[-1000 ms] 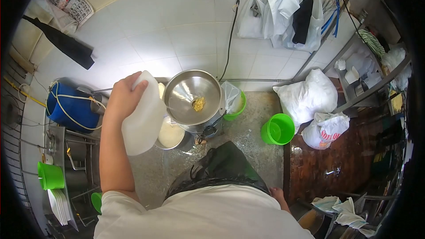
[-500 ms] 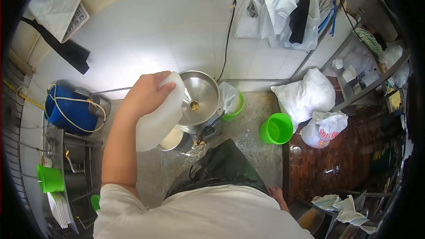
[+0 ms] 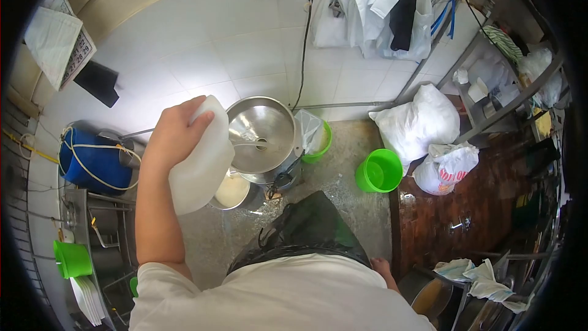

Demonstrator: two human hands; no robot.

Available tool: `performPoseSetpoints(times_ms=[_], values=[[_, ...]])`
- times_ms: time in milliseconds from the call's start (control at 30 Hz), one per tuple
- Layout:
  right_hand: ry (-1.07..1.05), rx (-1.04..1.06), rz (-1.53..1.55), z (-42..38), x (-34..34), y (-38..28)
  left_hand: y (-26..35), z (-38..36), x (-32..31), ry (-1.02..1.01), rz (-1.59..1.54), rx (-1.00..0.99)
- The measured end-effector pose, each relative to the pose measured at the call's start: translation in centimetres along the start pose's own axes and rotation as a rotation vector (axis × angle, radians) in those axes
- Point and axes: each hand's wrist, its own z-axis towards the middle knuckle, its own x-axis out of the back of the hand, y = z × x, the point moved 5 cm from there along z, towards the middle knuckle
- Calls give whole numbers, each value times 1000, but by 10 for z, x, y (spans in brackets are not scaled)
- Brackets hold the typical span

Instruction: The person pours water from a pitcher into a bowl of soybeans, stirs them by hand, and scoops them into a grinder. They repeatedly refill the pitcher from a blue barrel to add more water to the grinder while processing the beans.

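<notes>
My left hand [image 3: 179,132] grips the upper end of a whitish translucent plastic jug [image 3: 201,168]. The jug tilts beside a wide steel hopper bowl [image 3: 269,122], and a thin clear stream runs from its side toward the hole in the bowl's bottom. The bowl tops a metal machine [image 3: 285,175] on the floor. Below and left of it stands a steel pot [image 3: 233,191] with pale contents, partly behind the jug. My right hand [image 3: 381,265] hangs low beside my dark apron [image 3: 300,230]; its fingers are too small to make out.
A green bucket [image 3: 318,147] with a clear bag stands right of the machine. Another green bucket [image 3: 380,171] is by two white sacks [image 3: 422,122]. A blue barrel [image 3: 98,159] with a hose stands left. The concrete floor [image 3: 343,202] is wet.
The view has shifted slightly. The stream now reaches across the bowl to its middle hole, and more of the pot shows past the jug. My left hand keeps its grip.
</notes>
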Motion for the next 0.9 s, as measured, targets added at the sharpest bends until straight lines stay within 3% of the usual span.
performPoseSetpoints(times_ms=[600, 667, 733, 800, 867, 900], values=[[-18, 79, -61, 24, 0, -34, -57, -5, 15, 84, 128, 117], [10, 123, -97, 35, 0, -36, -52, -8, 18, 113, 56, 123], [-56, 57, 83, 81, -8, -20, -65, -6, 11, 196, -109, 62], [64, 232, 99, 49, -2, -75, -61, -8, 8, 270, -279, -4], [149, 538, -85, 44, 3, -126, -41, -14, 4, 214, -705, 121], [225, 728, -71, 14, 5, -170, -27, -13, -3, 186, -842, 36]])
